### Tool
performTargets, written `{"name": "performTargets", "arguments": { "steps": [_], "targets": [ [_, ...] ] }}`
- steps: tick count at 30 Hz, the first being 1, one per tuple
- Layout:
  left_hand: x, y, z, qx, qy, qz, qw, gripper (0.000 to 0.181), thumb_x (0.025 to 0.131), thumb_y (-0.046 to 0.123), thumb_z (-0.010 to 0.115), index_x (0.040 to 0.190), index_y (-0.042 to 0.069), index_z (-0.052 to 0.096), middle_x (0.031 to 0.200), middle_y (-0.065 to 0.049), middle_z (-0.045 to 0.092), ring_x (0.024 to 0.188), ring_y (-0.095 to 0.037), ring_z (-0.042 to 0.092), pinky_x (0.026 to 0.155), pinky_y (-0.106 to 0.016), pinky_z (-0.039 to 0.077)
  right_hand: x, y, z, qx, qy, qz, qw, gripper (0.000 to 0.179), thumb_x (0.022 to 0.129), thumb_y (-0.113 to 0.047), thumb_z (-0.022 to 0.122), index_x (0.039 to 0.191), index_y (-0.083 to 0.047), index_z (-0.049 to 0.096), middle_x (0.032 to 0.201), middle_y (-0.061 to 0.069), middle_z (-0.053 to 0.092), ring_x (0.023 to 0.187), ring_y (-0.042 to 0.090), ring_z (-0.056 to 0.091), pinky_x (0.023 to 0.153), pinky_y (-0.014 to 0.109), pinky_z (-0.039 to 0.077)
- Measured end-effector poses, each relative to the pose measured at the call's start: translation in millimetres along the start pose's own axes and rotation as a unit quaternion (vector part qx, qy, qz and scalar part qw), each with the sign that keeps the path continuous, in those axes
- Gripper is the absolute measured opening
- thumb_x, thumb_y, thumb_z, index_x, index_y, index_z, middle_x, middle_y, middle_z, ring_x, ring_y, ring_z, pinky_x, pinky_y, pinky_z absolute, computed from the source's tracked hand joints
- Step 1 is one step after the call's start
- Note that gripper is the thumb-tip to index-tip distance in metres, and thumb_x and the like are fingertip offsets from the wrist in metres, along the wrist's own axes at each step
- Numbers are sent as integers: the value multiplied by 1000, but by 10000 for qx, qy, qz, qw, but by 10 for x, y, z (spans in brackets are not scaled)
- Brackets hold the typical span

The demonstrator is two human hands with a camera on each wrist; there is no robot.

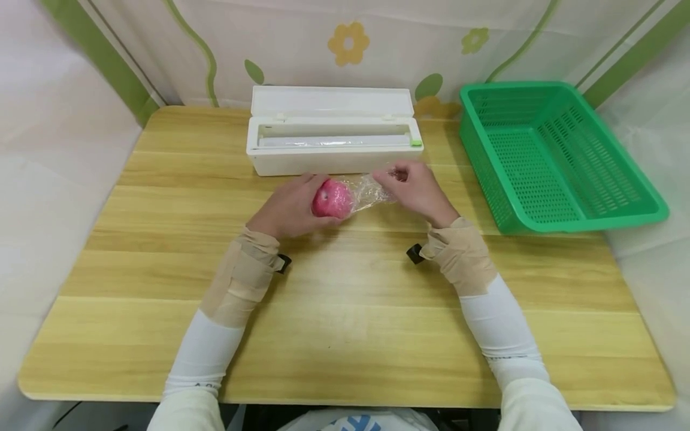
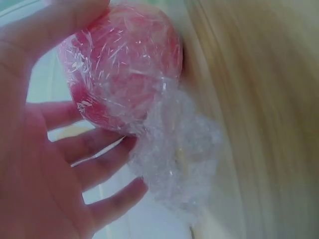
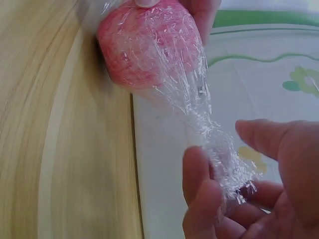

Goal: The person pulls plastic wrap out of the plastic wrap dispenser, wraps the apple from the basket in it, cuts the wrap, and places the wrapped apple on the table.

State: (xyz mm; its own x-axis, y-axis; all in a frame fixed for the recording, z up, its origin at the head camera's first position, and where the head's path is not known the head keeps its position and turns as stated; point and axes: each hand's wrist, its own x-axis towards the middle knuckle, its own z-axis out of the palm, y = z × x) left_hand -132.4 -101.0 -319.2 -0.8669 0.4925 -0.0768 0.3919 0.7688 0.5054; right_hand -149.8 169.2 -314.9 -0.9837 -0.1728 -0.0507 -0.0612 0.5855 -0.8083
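Note:
A pinkish-red apple (image 1: 332, 199) is covered in clear cling film, with a small stem hollow facing left. My left hand (image 1: 293, 206) grips it from the left, thumb on one side and fingers on the other. The loose cling film (image 3: 219, 154) trails off the apple's right side as a crumpled, gathered tail. Around the end of that tail curl the fingers of my right hand (image 1: 415, 188); in the right wrist view its thumb stands a little off the film. Both hands are just in front of the white cling film dispenser (image 1: 334, 163).
The dispenser's lid (image 1: 331, 102) stands raised, a film roll (image 1: 334, 141) lies inside, and a green slider (image 1: 415, 143) sits at its right end. A green plastic basket (image 1: 485, 173) stands at the table's back right. The wooden table (image 1: 334, 311) meets a patterned curtain behind.

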Motion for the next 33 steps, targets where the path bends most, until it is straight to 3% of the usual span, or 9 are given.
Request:
{"name": "performTargets", "arguments": {
  "steps": [5, 9, 14, 18, 24, 27, 33],
  "targets": [
    [-27, 31, 5, -95, 129, -352, 9993, 88, 84, 55, 85, 151, 10, 51, 143, -10, 59, 127, -30, 59, 109, -50, 53, 10, 8, 29, -19, 191, -229, 9996, 25, 104, -28, 70, 112, -6, 80, 99, 13, 77, 75, 14, 64, 64, 22, 53],
    [-50, 56, -30, -16, 315, -491, 9983, 81, 80, 57, 86, 142, 10, 60, 130, -7, 66, 115, -28, 64, 99, -48, 57, 17, -8, 62, -164, 395, -522, 9977, 20, 102, -23, 73, 111, -7, 82, 105, 12, 81, 88, 16, 72, 75, 23, 58],
    [-48, 70, -62, 39, 637, -626, 9960, 62, 78, 59, 84, 119, 14, 72, 108, -3, 73, 96, -24, 68, 80, -43, 60, -11, -52, 112, -307, 529, -1172, 9912, 17, 99, -17, 76, 110, -6, 83, 109, 13, 82, 97, 23, 79, 83, 33, 65],
    [-34, 69, -82, 58, 865, -766, 9933, 54, 79, 61, 81, 107, 15, 75, 96, -1, 75, 86, -22, 68, 69, -40, 59, -46, -78, 152, -524, 605, -1956, 9774, 17, 97, -13, 77, 110, -4, 83, 110, 14, 81, 102, 26, 80, 84, 38, 66],
    [-55, 72, -139, 18, 1140, -1044, 9880, 55, 78, 67, 79, 96, 15, 75, 84, 0, 74, 74, -21, 67, 59, -37, 54, -89, -138, 228, -763, 810, -2920, 9499, 20, 93, -9, 80, 112, -6, 82, 109, 14, 80, 104, 28, 80, 84, 39, 66],
    [-64, 72, -155, -64, 1217, -1201, 9853, 57, 77, 70, 78, 96, 16, 76, 82, 0, 74, 74, -20, 67, 59, -36, 53, -111, -167, 264, -921, 918, -3141, 9405, 22, 92, -11, 81, 114, -7, 82, 109, 12, 80, 104, 28, 79, 84, 40, 66],
    [-65, 101, -158, -88, 1432, -1393, 9798, 66, 77, 75, 74, 103, 15, 79, 80, -1, 74, 73, -20, 66, 58, -35, 53, -163, -245, 319, -1063, 1081, -3293, 9320, 22, 93, -11, 81, 115, -7, 82, 110, 12, 80, 106, 27, 79, 90, 42, 65]
  ]
}}
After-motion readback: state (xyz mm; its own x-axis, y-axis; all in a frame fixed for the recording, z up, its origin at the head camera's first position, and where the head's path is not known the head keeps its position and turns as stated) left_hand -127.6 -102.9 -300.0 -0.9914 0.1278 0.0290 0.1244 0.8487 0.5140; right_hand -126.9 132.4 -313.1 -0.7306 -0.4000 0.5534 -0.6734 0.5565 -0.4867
